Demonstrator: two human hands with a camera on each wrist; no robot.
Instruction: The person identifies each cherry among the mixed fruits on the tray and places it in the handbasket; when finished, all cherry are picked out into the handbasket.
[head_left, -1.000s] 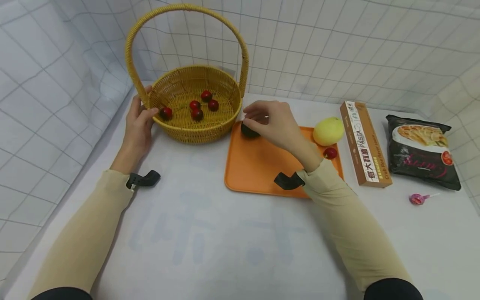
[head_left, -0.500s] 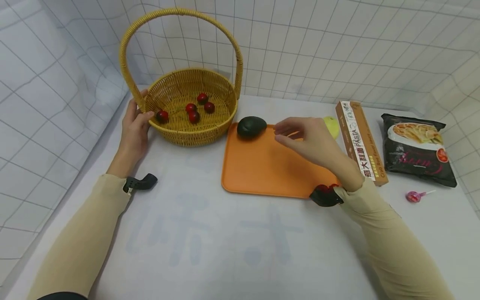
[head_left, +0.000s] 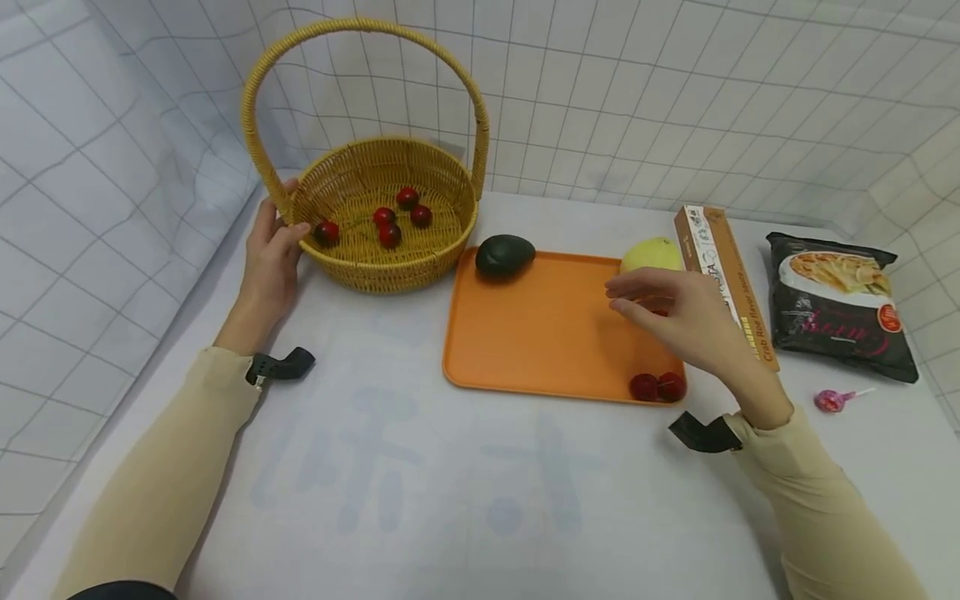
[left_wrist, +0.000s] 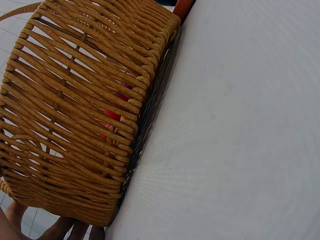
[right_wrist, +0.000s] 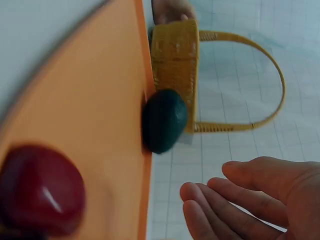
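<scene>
My left hand [head_left: 270, 258] grips the left rim of a yellow wicker basket [head_left: 390, 277], thumb over the rim and fingers outside. Several dark red cherries [head_left: 389, 235] lie inside it. My right hand [head_left: 690, 321] hovers above the right end of an orange tray [head_left: 540, 333], fingers relaxed and nothing between them and the thumb. A dark green avocado [head_left: 505, 256] lies at the tray's far left corner. Two red cherries [head_left: 643, 387] sit at the near right corner. Behind my right hand, a yellow round fruit [head_left: 651, 253] and a further red cherry are partly hidden.
Right of the tray lies a brown pasta box [head_left: 731, 279], partly behind my right hand. Beyond it are a black food packet [head_left: 840, 304] and a pink lollipop [head_left: 831, 401]. White tiled-pattern cloth [head_left: 585, 100] closes off the back and sides.
My right hand has moved from over the avocado rightward to the tray's right end, uncovering the avocado. My left hand still holds the basket rim.
</scene>
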